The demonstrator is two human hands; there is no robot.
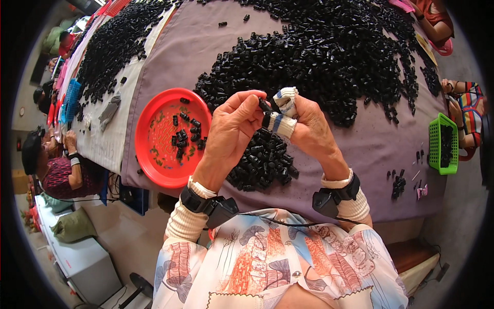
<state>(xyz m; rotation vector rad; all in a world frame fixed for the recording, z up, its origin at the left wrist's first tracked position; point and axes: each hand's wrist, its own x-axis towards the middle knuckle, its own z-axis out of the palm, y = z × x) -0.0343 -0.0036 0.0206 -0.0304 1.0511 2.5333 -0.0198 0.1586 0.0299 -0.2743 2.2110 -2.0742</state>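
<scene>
**A:** Your left hand (234, 126) and right hand (303, 126) meet above the table, just over the small heap of black plastic pieces (262, 159) nearest your body. The left fingers (251, 103) are pressed together in a pinch on one small black piece (265, 106), and the right fingers (284, 100), wrapped in white tape with blue stripes, close on the same piece from the other side.

**B:** Why are you holding it up like that instead of working on the cloth?

**A:** My guess is that you lift it close to see it and get both fingertips on something so small. The tape probably spares your fingertips from rubbing. The near heap sits within easy reach, so you need not stretch to the big pile (329, 56) spread further back.

**B:** And the red plate (154, 149)?

**A:** It lies to your left, touching the table's near edge, with a handful of black pieces in it, apart from the heaps. It looks like a place for sorted ones, though I cannot tell which kind.

**B:** What about the table and room?

**A:** The table is long and covered with a purple-grey cloth (370, 149); a paler cloth (139, 72) covers the stretch to the left, carrying more black pieces. A green basket (443, 147) stands at the right edge. Other people sit along both sides. The floor below is pale concrete.
</scene>
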